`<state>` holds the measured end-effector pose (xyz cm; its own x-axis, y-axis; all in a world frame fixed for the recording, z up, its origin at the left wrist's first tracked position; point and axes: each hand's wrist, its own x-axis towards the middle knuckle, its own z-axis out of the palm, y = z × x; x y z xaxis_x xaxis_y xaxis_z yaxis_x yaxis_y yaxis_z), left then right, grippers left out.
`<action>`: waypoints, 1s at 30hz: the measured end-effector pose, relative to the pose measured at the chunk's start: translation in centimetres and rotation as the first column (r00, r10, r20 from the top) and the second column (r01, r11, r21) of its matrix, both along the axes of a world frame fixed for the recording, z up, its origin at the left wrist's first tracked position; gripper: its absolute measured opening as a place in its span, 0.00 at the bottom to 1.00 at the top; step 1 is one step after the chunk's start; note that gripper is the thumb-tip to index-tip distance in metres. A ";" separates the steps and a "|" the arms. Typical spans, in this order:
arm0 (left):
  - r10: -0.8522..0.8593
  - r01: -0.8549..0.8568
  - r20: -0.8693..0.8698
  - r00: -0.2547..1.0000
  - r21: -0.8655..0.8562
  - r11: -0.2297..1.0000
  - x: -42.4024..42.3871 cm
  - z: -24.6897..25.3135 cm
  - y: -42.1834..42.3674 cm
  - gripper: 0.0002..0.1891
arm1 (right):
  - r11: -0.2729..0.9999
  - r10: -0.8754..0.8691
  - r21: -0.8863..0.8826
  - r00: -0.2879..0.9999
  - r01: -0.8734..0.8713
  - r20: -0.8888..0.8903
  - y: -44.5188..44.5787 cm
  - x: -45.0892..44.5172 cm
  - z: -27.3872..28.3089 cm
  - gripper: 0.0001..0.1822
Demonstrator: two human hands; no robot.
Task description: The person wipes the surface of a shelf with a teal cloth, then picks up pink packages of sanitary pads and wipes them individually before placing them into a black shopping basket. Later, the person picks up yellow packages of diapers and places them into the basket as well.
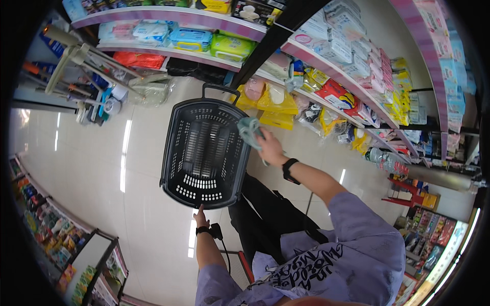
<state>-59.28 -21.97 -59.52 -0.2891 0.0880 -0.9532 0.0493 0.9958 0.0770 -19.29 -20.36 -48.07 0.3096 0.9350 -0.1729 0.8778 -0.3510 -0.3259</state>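
A black plastic shopping basket with slotted walls and base fills the middle of the view, nothing inside it. Its loop handle points away from me. My right hand grips a grey-green cloth, bunched against the basket's right rim. At the near rim, my left hand reaches up with a finger touching the edge; whether its fingers close around the rim cannot be made out. A black band is around each wrist.
Shelves of wrapped wipes and packages run along the far side and right. Yellow packages lie on the floor below. Mops and poles stand at left. Another stocked shelf lies lower left. Shiny tiled floor surrounds the basket.
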 end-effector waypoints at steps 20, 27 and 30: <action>-0.318 0.104 0.317 0.894 0.541 0.834 -6.0 -8.5 -0.1 0.12 | 0.959 -0.167 -0.262 0.963 0.109 -0.213 -2.5 -8.3 -8.9 0.40; 0.231 -0.265 0.170 0.958 0.217 0.940 -0.8 -5.1 1.1 0.14 | 0.952 0.049 -0.294 0.990 -0.087 -0.134 -0.5 -6.5 -8.3 0.52; 0.314 -0.357 0.240 0.919 0.165 0.919 -1.2 -4.8 0.4 0.14 | 0.922 0.132 -0.371 0.991 -0.113 0.024 0.2 -7.1 -7.0 0.54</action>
